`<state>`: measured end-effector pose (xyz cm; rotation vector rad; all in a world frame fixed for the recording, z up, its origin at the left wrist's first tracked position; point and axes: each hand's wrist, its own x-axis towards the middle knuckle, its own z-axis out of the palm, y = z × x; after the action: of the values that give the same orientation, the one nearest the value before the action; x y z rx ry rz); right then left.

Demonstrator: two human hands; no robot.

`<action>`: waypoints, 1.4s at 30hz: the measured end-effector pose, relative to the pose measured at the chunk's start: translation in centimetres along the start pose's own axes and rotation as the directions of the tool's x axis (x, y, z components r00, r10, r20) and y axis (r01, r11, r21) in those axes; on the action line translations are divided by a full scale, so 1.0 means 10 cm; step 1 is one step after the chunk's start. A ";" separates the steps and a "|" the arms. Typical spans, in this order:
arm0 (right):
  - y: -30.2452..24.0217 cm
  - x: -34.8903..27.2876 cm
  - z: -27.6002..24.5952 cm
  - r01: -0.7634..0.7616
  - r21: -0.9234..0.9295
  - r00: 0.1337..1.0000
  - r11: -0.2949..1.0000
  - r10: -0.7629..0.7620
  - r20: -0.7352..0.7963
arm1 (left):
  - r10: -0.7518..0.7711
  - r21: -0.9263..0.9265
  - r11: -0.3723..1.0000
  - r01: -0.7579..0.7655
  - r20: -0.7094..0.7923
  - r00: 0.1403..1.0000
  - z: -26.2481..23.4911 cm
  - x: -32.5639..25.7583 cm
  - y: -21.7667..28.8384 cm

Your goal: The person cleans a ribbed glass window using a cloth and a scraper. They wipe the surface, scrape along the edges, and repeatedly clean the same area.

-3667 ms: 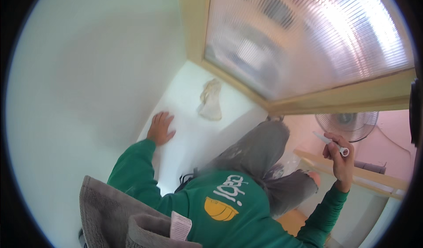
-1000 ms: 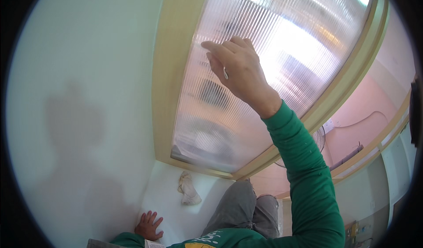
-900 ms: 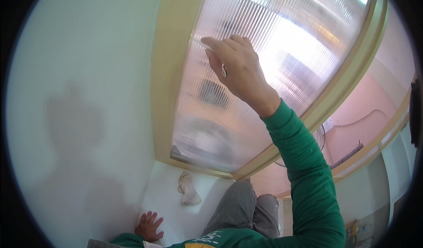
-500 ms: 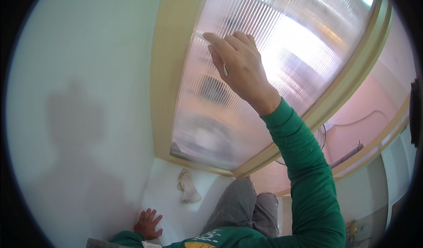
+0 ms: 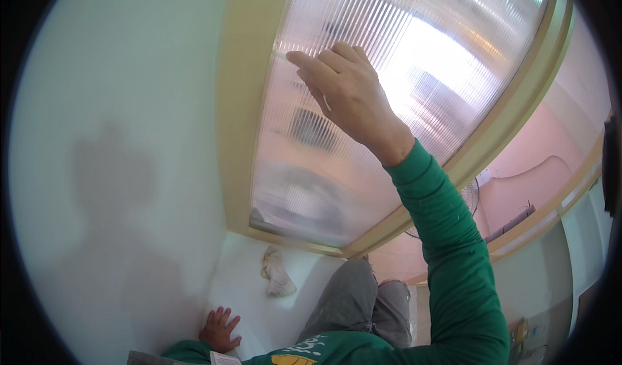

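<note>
Up from beside the fan [image 5: 472, 198], where it was in the earliest frame, the right hand [image 5: 353, 96] is now in front of the ribbed pane [image 5: 324, 190], near its left edge. It pinches a white tool [image 5: 328, 102] between thumb and forefinger, its other fingers curled. Most of the tool is hidden by the hand: its pale tip shows just past the forefinger, pointing left at the seam between pane and wooden frame [image 5: 246, 118], and its ring end shows below, beside the palm. Whether the tip touches the seam cannot be told. Fingers spread, the left hand [image 5: 220, 331] rests on the white ledge [image 5: 249, 306] next to the wall [image 5: 129, 73], near a crumpled rag [image 5: 278, 275].
</note>
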<state>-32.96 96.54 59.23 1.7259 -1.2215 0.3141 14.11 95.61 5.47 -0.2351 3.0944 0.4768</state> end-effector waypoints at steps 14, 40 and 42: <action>-0.12 0.00 0.09 -0.052 0.032 0.994 0.998 0.055 -0.091 | -0.014 -0.032 0.999 0.016 0.044 0.999 0.05 -0.02 -0.03; -0.10 -0.07 0.11 0.011 0.009 0.998 1.000 -0.010 -0.063 | -0.032 -0.041 0.999 0.033 0.027 0.999 0.07 -0.01 0.02; -0.07 -0.03 0.13 -0.019 -0.014 0.994 1.000 0.017 -0.110 | -0.021 -0.002 1.000 0.022 0.045 0.999 0.08 0.03 -0.01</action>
<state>-32.92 95.65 57.98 1.6637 -1.1576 0.4044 13.83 95.75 4.70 -0.2539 3.0447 0.4787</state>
